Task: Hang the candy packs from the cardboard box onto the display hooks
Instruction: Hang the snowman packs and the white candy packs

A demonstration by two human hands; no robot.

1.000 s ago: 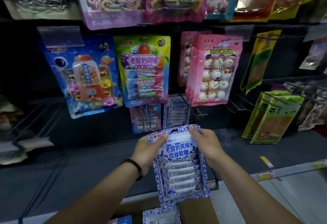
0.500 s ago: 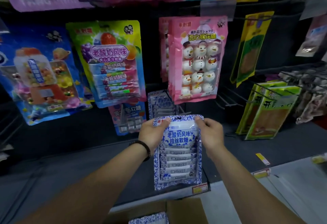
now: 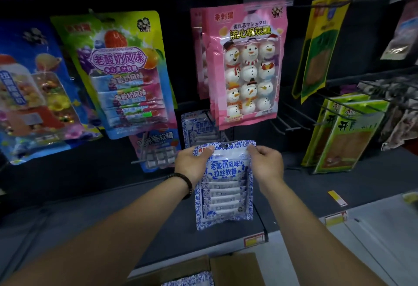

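Observation:
A blue-and-white candy pack [image 3: 224,193] hangs upright between my two hands in front of the display. My left hand [image 3: 192,163] pinches its top left corner and my right hand [image 3: 267,163] pinches its top right corner. The pack's hang hole sits at its top edge, just below and in front of matching blue-and-white packs [image 3: 199,127] that hang on a hook behind. The cardboard box [image 3: 235,267] stands open at the bottom edge, with another such pack [image 3: 190,280] inside it.
Pink snowman marshmallow packs [image 3: 246,64] hang right above my hands. A green fruit-candy pack [image 3: 122,75] and a blue toy pack [image 3: 34,91] hang to the left. Bare black hooks [image 3: 291,118] jut out to the right, beside green-yellow packs [image 3: 346,136]. A dark shelf [image 3: 90,199] lies below.
Both hands have carried the pack up and forward, closer to the hook with the matching packs. The view has shifted right and nearer to the display.

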